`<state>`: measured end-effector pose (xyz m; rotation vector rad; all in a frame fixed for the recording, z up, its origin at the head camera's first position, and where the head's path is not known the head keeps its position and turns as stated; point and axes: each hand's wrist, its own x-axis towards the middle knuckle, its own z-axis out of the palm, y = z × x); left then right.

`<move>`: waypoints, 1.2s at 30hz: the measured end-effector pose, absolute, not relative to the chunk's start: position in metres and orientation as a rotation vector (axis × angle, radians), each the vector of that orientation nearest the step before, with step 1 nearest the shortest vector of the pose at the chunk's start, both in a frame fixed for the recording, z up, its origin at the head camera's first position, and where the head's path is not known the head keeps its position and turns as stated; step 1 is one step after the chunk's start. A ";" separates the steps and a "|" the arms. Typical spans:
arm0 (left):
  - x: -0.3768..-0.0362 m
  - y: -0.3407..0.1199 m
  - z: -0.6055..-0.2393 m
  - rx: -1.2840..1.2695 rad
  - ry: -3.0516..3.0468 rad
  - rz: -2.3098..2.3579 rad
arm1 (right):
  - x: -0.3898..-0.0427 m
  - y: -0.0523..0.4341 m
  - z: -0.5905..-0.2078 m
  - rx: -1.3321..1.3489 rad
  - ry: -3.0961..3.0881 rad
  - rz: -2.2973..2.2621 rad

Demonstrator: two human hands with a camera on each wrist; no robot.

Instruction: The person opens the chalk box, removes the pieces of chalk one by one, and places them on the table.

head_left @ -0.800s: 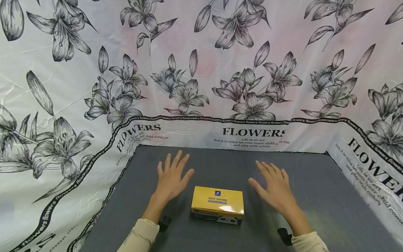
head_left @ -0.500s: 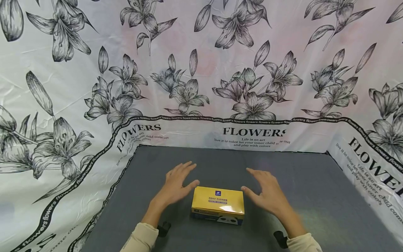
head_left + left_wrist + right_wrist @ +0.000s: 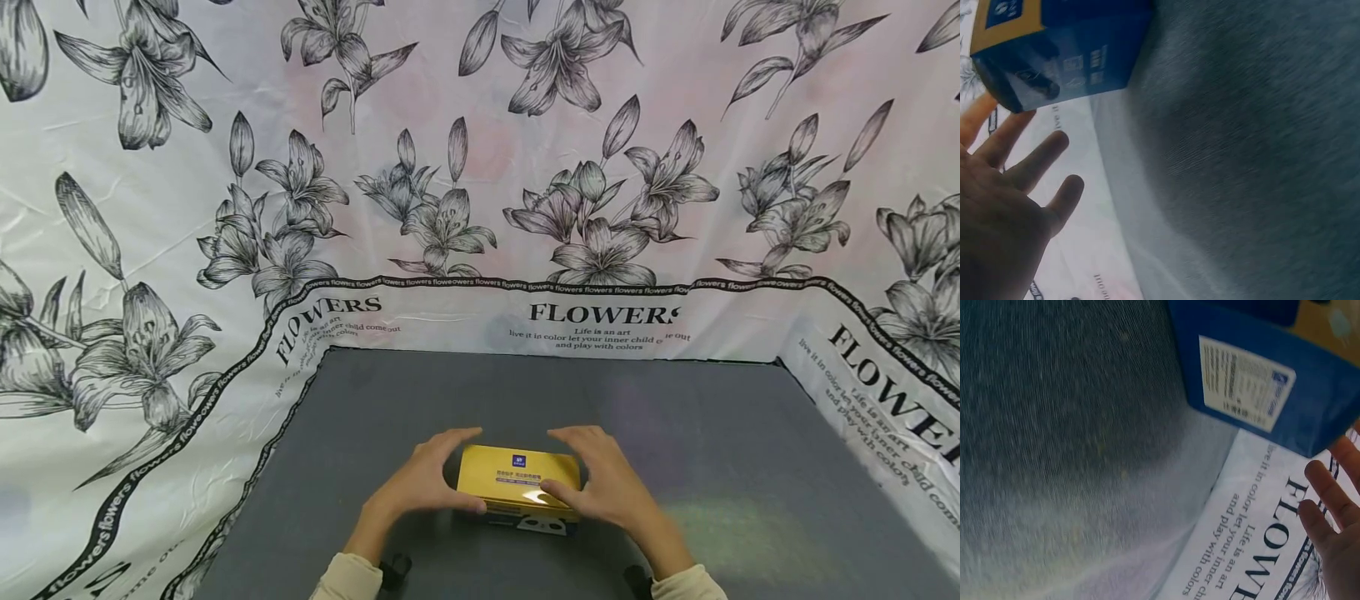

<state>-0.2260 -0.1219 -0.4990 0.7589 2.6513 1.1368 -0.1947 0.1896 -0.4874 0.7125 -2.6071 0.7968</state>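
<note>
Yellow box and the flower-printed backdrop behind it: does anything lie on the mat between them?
Nothing: in the head view only bare grey mat stretches from the yellow box back to the flower-printed backdrop.

Left hand point(image 3: 420, 487) and right hand point(image 3: 607, 487) face each other, fingers curved inward, thumbs nearest the body.

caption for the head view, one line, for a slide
Both hands, left hand and right hand, grip the ends of a yellow box on a grey mat before a flower-print backdrop.
</note>
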 end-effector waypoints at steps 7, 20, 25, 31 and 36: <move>-0.223 -0.119 -0.511 0.699 2.593 1.181 | -0.196 0.177 -0.491 0.822 -2.579 0.786; -0.224 -0.117 -0.524 0.681 2.508 1.329 | -0.201 0.168 -0.491 0.945 -2.606 0.724; -0.222 -0.116 -0.531 0.670 2.499 1.350 | -0.205 0.167 -0.490 1.003 -2.637 0.652; -0.220 -0.115 -0.534 0.633 2.446 1.400 | -0.206 0.161 -0.482 1.051 -2.656 0.498; -0.222 -0.114 -0.533 0.606 2.359 1.460 | -0.207 0.155 -0.473 1.004 -2.751 0.412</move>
